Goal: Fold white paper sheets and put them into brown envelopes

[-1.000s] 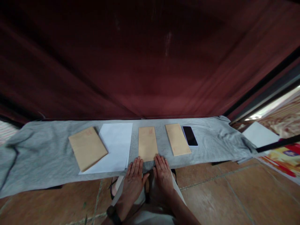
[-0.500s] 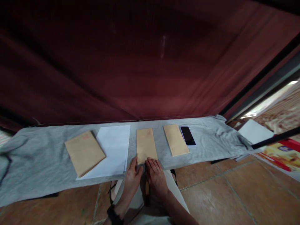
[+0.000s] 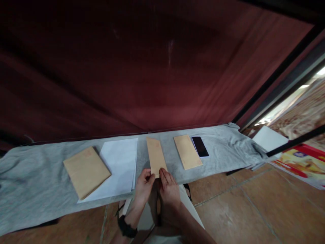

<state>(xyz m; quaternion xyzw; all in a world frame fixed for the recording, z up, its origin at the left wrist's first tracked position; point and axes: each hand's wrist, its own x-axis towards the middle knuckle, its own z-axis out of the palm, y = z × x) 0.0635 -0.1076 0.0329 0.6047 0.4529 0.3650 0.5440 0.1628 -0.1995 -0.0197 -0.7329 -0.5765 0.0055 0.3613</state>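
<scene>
A brown paper envelope lies lengthwise in front of me, its near end between my hands and its body slightly tilted. My left hand pinches the near left corner between thumb and fingers. At the near right corner, my right hand has its fingers closed over the edge. A narrow folded strip shows at the near end between the two hands. To the right lies a second brown envelope. On the left, a stack of brown envelopes rests partly over white paper sheets.
A grey cloth covers the long, narrow bench. Beside the right envelope lies a phone with a dark screen. A dark red curtain hangs behind. Past the bench's right end are a white panel and a red and yellow box.
The middle envelope has gone from flat to tilted, looking narrower. My left hand has moved from resting by its edge to pinching the corner. The view has shifted slightly.
</scene>
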